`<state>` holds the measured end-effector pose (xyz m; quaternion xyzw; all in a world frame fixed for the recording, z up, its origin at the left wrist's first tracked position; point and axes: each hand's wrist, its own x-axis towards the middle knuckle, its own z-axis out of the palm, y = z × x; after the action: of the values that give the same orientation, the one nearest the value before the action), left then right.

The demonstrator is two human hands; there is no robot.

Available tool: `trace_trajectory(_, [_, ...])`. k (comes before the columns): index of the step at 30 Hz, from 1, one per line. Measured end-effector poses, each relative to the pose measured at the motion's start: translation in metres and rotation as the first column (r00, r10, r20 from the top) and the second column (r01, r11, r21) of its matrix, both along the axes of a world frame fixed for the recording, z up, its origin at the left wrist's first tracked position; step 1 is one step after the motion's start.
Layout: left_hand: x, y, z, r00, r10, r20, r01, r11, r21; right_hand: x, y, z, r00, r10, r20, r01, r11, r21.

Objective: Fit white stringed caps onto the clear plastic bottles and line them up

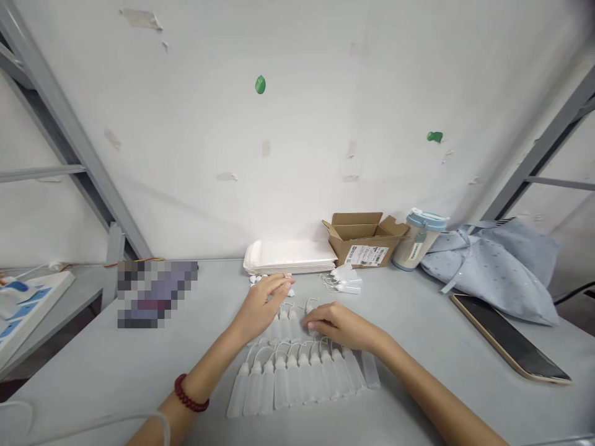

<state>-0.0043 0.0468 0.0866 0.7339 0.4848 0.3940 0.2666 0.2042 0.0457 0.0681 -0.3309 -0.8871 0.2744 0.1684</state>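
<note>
My left hand (264,303) hovers over the back row, its fingers bent and drawn together near small white caps (253,280). Another white cap (291,292) shows just below its fingertips; whether they grip anything is hidden. My right hand (341,325) has its fingers curled round a small translucent squeeze bottle (310,308) with a thin white loop, partly covered by the fingers. To its left, similar bottles (284,325) stand in a short row. In front, a longer row of white-topped bottles (292,381) lies side by side, with thin white cords curving from their tops.
Behind lie a stack of white padded sleeves (292,255), an open cardboard box (367,244) and several loose bottles (346,279). At right are a tumbler (417,241), a blue cloth bag (493,266) and a phone (511,337). A white cable (116,418) crosses the lower left.
</note>
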Motion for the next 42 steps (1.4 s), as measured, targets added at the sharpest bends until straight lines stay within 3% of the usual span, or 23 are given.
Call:
trace_trajectory(4, [0.003, -0.006, -0.003, 0.999, 0.007, 0.053, -0.004, 0.999, -0.048, 0.000, 0.001, -0.002, 1.000, -0.028, 0.000, 0.028, 0.999, 0.025])
trace_trajectory(12, [0.013, -0.014, -0.004, 0.979, 0.066, 0.194, -0.034, 0.986, -0.161, -0.002, -0.003, -0.002, 0.994, -0.112, 0.003, 0.106, 0.947, 0.305])
trace_trajectory(17, [0.014, -0.013, -0.003, 0.919, 0.131, 0.372, -0.023, 0.959, -0.281, -0.003, -0.012, 0.006, 0.992, -0.098, -0.077, 0.117, 0.942, 0.315])
trace_trajectory(31, [0.017, -0.021, 0.002, 0.868, 0.126, 0.480, 0.105, 0.899, -0.425, -0.006, -0.023, 0.011, 0.981, -0.002, -0.194, 0.028, 0.991, 0.133])
trace_trajectory(37, [0.015, -0.021, 0.000, 0.877, 0.019, 0.480, 0.183, 0.911, -0.371, -0.004, -0.022, 0.015, 0.942, -0.053, -0.330, 0.029, 0.997, -0.077])
trace_trajectory(42, [0.016, -0.023, 0.004, 0.863, 0.041, 0.504, 0.177, 0.909, -0.376, -0.003, -0.022, 0.019, 0.865, -0.161, -0.475, 0.003, 0.949, -0.316])
